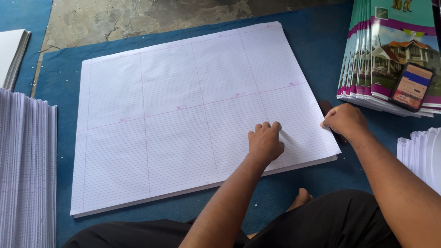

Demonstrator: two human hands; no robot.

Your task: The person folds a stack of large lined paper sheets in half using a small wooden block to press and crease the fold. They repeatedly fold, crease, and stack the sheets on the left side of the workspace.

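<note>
Black-trousered legs (321, 225) sit nearest, before a stack of large ruled sheets (183, 119) on blue matting (59, 78). Left hand (265, 142) presses down, fingers curled, apparently steadying it, while right hand (343, 120) pinches the stack's right edge beside a dark block (325, 107).

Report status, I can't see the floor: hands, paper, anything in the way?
Left hand knuckles-down on ruled sheets. Right hand pinching their right edge. Phone on booklets, apart.
</note>
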